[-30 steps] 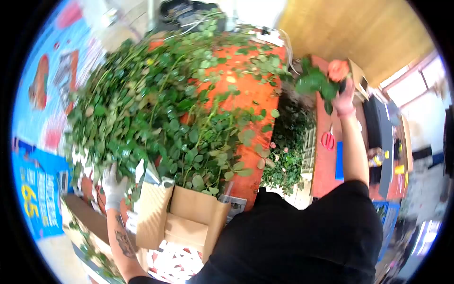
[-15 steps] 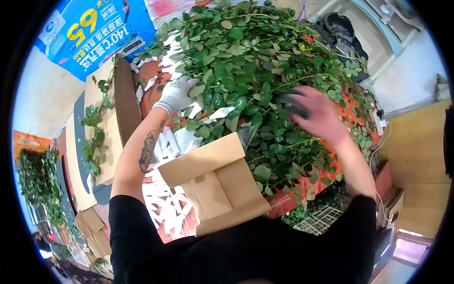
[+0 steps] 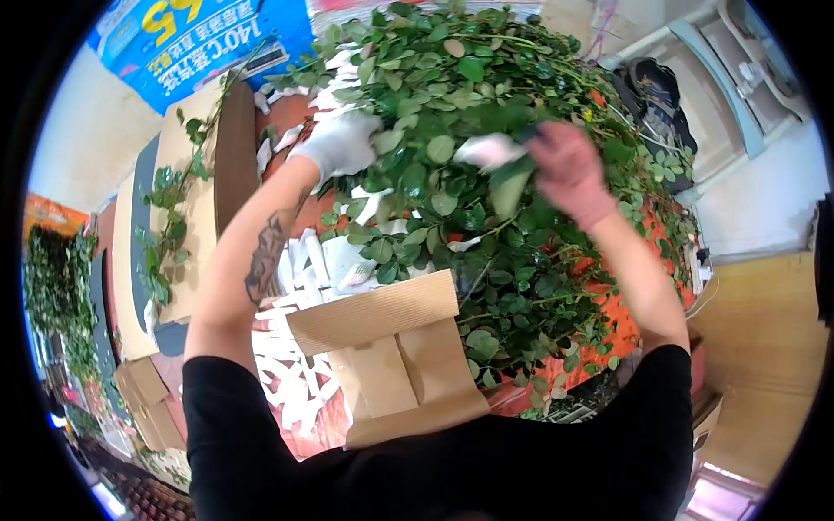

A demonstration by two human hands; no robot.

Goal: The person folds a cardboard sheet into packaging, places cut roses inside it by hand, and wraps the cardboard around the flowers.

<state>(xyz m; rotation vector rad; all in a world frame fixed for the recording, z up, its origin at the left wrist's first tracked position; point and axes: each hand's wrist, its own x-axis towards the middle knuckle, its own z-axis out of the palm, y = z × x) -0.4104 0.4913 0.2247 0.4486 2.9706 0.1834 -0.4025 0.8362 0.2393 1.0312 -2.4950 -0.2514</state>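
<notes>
My left hand (image 3: 341,146), in a white glove, lies at the left edge of a large heap of leafy green rose stems (image 3: 486,87). Motion smears its fingers, and leaves partly cover them. Over the middle of the heap, my right hand (image 3: 569,169), in a reddish glove with dark fingertips, is closed. Beside its fingers a rose (image 3: 489,152) shows as a blurred pinkish-white head with leaves hanging below it; the grip on its stem is hidden. Several white sleeves (image 3: 304,260) lie between my left forearm and the heap.
A folded cardboard piece (image 3: 382,373) stands right in front of my body. On the left, a cardboard box (image 3: 239,148) has a leafy stem (image 3: 169,226) draped over it. A blue printed sheet (image 3: 200,52) hangs behind. At the far right stands a pale chair-like frame (image 3: 738,104).
My right hand has moved up a little, and the pale rose head now shows beside it. My left hand has shifted slightly right. The whole view has tilted a little.
</notes>
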